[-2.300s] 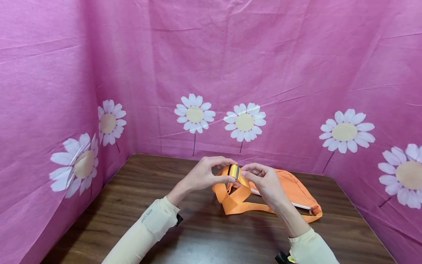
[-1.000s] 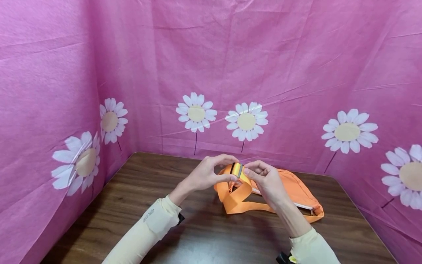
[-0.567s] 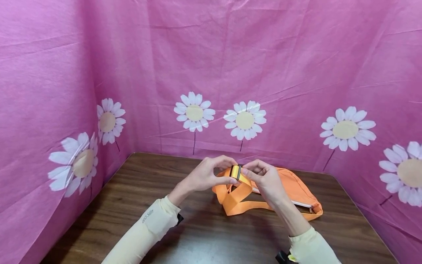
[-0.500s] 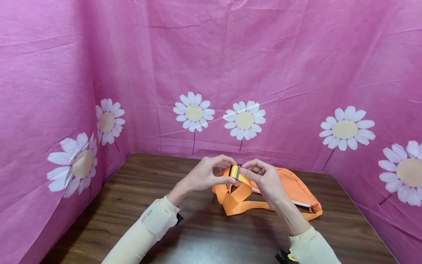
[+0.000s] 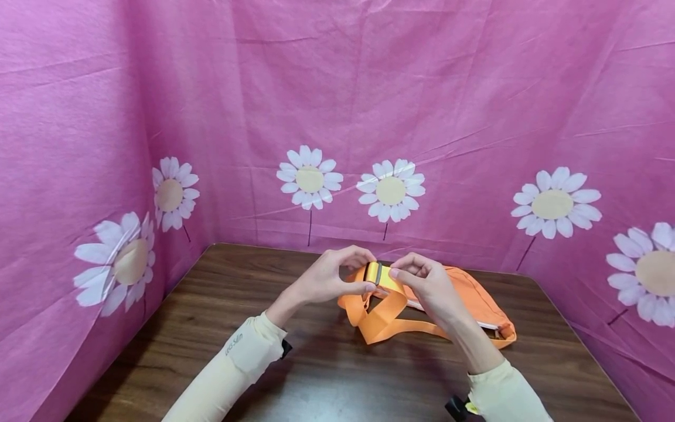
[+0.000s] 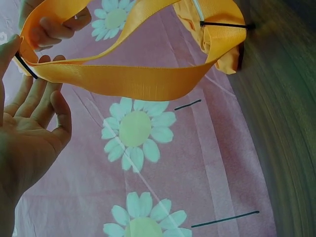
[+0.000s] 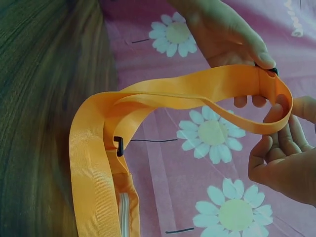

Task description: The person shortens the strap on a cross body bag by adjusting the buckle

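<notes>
An orange bag (image 5: 471, 299) with a white zipper lies on the table, its webbing strap (image 5: 377, 328) raised in loops at the left. My left hand (image 5: 321, 280) grips a black slide buckle (image 5: 378, 274) on the strap, thumb below and fingertips above. Just right of the buckle, my right hand (image 5: 429, 290) pinches the strap between thumb and index finger. In the right wrist view the strap (image 7: 212, 89) bends in a loop through the right fingers (image 7: 286, 140). Another black fitting (image 7: 118, 146) joins strap and bag near the zipper.
The dark wooden table (image 5: 311, 363) is enclosed behind and on both sides by a pink cloth (image 5: 337, 88) printed with white daisies. The cloth meets the table's back edge close behind the hands.
My right hand has shifted slightly right, away from the buckle, and a longer flat stretch of strap shows between them. The left hand stays nearly in place on the buckle.
</notes>
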`<state>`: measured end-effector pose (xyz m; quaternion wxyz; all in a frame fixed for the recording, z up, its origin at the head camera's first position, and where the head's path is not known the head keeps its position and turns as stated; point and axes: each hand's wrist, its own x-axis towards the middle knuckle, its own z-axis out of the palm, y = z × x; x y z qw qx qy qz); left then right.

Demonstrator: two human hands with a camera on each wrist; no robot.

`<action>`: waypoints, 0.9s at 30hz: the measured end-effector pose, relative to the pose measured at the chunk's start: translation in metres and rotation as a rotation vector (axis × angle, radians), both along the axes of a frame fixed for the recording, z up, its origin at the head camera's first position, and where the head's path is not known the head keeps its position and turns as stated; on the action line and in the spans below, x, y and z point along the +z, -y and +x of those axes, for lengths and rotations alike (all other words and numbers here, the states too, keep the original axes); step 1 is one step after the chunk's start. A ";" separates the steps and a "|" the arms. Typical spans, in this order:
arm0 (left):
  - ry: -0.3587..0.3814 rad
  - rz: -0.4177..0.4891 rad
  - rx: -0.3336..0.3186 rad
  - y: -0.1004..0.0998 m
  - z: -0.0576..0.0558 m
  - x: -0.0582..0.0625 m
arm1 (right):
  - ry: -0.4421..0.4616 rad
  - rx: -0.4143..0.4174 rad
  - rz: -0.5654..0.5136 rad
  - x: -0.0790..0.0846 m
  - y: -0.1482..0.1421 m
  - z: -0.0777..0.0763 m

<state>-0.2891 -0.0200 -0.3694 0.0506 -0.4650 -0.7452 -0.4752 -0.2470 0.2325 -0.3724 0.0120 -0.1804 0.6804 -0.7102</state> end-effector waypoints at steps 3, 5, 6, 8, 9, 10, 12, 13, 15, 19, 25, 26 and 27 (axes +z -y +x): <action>0.001 -0.002 0.010 0.000 0.000 -0.001 | 0.003 -0.011 0.019 0.003 0.002 0.001; 0.006 0.004 0.008 0.001 0.000 -0.002 | 0.009 -0.019 0.026 0.003 0.004 0.002; 0.008 0.008 0.005 0.001 0.001 -0.003 | 0.011 -0.023 0.028 0.004 0.005 0.003; 0.015 0.017 -0.005 0.001 0.001 -0.004 | 0.017 -0.025 0.022 0.003 0.006 0.003; 0.020 0.022 -0.010 0.000 0.001 -0.004 | 0.020 -0.027 0.020 0.002 0.007 0.003; 0.026 0.028 -0.018 0.000 0.002 -0.005 | 0.022 -0.025 0.015 0.001 0.008 0.003; 0.034 0.036 -0.029 -0.001 0.003 -0.005 | 0.024 -0.017 0.005 0.000 0.010 0.003; 0.036 0.038 -0.030 -0.001 0.003 -0.004 | 0.024 -0.013 -0.004 -0.001 0.011 0.003; 0.029 0.039 -0.032 -0.002 0.004 -0.003 | 0.024 -0.008 -0.019 -0.002 0.013 0.003; -0.011 0.034 -0.039 -0.003 0.005 0.000 | 0.021 0.018 -0.075 -0.004 0.014 0.004; -0.044 0.023 -0.040 -0.002 0.004 0.003 | 0.018 0.070 -0.144 -0.005 0.012 0.005; -0.044 0.023 -0.041 -0.001 0.004 0.003 | 0.019 0.070 -0.146 -0.005 0.012 0.005; -0.043 0.024 -0.043 -0.001 0.004 0.003 | 0.014 0.070 -0.139 -0.005 0.012 0.005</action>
